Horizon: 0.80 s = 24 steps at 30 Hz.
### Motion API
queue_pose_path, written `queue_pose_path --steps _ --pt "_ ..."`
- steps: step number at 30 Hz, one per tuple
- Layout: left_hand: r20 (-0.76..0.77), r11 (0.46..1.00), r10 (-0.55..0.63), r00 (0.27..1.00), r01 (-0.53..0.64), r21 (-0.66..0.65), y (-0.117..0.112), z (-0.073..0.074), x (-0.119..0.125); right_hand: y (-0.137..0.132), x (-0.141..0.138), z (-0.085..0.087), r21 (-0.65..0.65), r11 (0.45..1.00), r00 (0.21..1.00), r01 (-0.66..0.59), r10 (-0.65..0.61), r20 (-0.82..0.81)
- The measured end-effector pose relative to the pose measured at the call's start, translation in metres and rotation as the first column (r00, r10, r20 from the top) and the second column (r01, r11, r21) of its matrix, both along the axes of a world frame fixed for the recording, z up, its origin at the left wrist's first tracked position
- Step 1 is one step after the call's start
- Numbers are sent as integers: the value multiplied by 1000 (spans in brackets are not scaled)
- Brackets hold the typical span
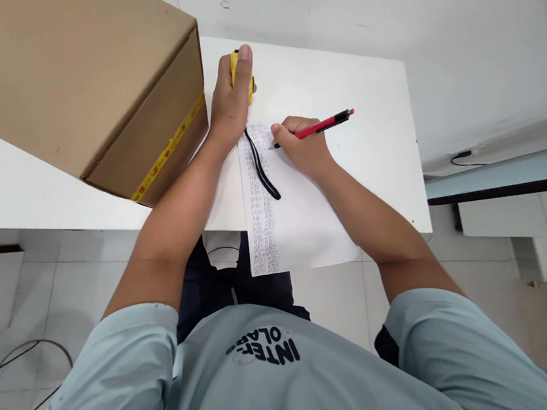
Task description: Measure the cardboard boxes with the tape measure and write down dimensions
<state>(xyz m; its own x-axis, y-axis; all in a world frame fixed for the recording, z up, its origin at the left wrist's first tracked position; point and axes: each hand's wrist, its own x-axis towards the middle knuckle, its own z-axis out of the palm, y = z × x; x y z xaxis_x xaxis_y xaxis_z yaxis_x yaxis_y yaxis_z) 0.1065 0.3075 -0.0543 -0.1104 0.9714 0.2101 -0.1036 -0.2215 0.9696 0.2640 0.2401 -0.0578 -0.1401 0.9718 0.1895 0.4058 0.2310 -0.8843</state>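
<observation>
My left hand [232, 101] is closed around a yellow tape measure [251, 92], its thumb along the top. From it a black wrist strap [260, 172] hangs down over the paper. A red and black pen [326, 124] is pinched in my right hand [306, 145], with its tip at the sheet. The white paper [305, 221] bears columns of handwritten figures along its left side, too small to read. Its lower end sticks out past the table's front edge. My right wrist and forearm cover part of the sheet's right side.
A large cardboard box [147, 140] with yellow printed tape stands on the white table [364, 89], left of my hands. Behind the table is a pale wall [330, 7]. Dark cables [27, 345] lie on the tiled floor at lower left.
</observation>
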Motion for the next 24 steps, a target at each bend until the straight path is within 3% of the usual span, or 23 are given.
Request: queue_pose_path --steps 13,24 --pt "-34 1000 12 999 -12 -3 2 -2 2 -2 0 0 54 997 998 62 -62 3" --pt "-95 998 -14 995 8 -68 -4 7 1 -2 1 -4 71 997 998 41 -44 46"
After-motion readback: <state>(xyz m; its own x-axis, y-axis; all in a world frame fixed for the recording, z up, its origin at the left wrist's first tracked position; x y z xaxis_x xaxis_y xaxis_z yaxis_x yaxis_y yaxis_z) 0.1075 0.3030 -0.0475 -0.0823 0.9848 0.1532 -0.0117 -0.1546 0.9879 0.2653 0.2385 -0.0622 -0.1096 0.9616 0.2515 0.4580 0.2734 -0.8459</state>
